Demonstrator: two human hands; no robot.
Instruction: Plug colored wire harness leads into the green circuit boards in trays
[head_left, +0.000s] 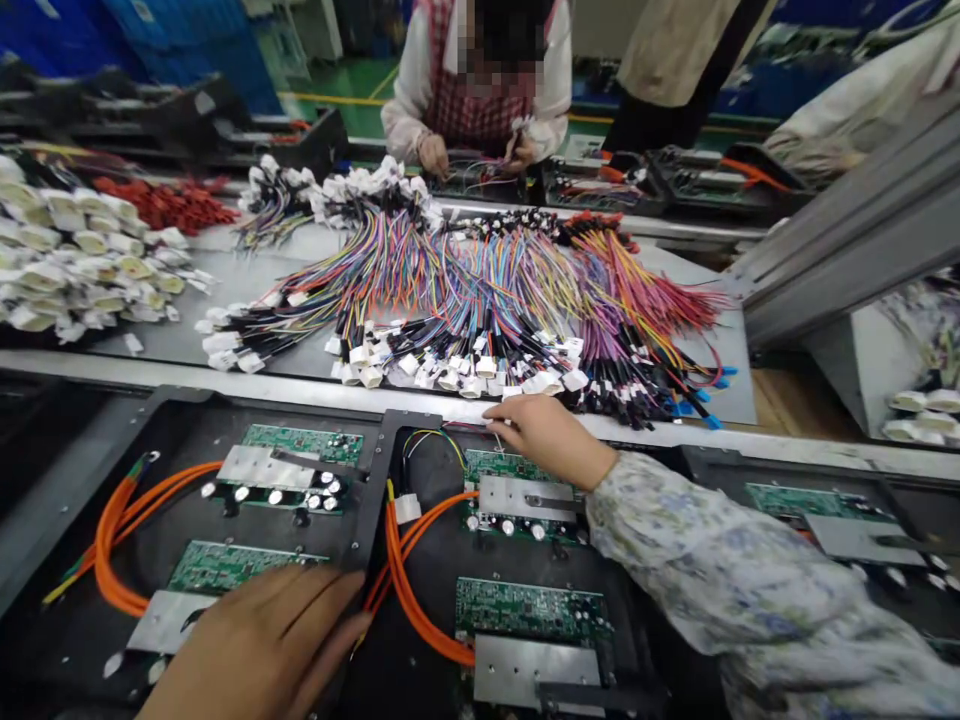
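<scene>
My left hand (262, 640) reaches over the lower left circuit board (247, 562). Its fingers are stretched out, with the tips by the divider between two black trays and close to the orange cables (409, 590). My right hand (551, 435) is above the upper circuit board (491, 465) of the middle tray (405, 660). Thumb and forefinger pinch together on what looks like a thin wire (466, 426) with a small pale end. Thin black, white and yellow wires (420, 435) curve beside that board, and a white connector (407, 508) lies below them.
Behind the trays, a grey shelf (292, 250) bears bundled coloured wire harnesses (480, 280) and a heap of white connectors (75, 250). A metal post (855, 220) slants at right. Across the line, a person in a checked apron (480, 110) handles wires; other people stand farther right.
</scene>
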